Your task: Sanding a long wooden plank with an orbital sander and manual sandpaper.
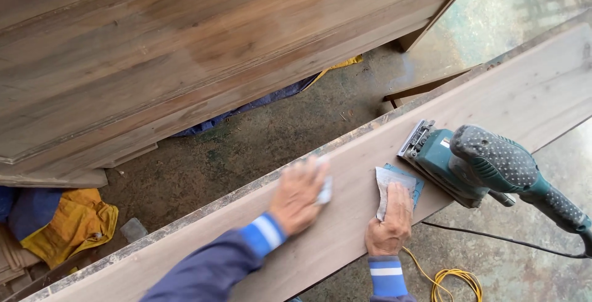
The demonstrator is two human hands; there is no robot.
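Observation:
A long pale wooden board (505, 101) runs diagonally from lower left to upper right. My left hand (298, 196), blurred by motion, presses a small pale pad or scrap of sandpaper (325, 191) flat on the board. My right hand (390, 223) rests near the board's front edge and pins down a folded sheet of sandpaper (390, 180), grey on one face and blue on the other. Just right of it a teal electric sander (478, 165) with a dotted grip stands on the board, with neither hand on it.
A large dark wooden panel (185, 49) leans across the upper left. Yellow cloth (77, 225) and blue cloth lie on the concrete floor (246, 148) at lower left. A black cable (493, 238) and a yellow cord (453, 280) trail under the board's near edge.

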